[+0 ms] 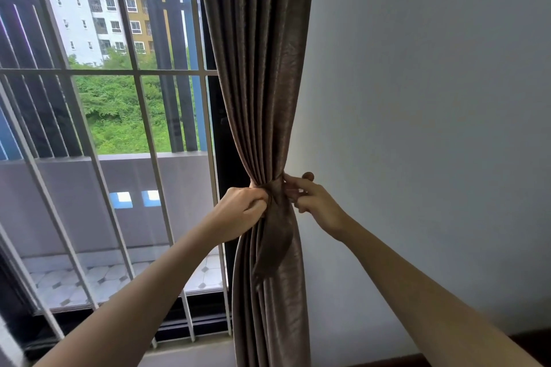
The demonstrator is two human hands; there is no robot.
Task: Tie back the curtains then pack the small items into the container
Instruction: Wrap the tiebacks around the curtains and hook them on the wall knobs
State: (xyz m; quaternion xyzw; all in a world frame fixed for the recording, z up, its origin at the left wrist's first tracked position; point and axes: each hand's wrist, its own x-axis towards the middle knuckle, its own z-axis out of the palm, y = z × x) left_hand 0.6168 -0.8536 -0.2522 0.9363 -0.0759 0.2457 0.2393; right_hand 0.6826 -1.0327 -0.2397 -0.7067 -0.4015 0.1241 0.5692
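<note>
Centre frame, brown curtain (pixel 262 68) gathered at waist; left hand (pixel 241 211) and right hand (pixel 316 202) both pinch its tie-back band (pixel 275 191), wall (pixel 432 98) behind.

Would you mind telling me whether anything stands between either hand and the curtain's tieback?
Nothing visible does. The left hand and the right hand both already touch the tieback cinching the brown curtain, one on each side, beside the wall.

Home room: curtain (pixel 262 83), barred window (pixel 134 71), balcony outside.
</note>
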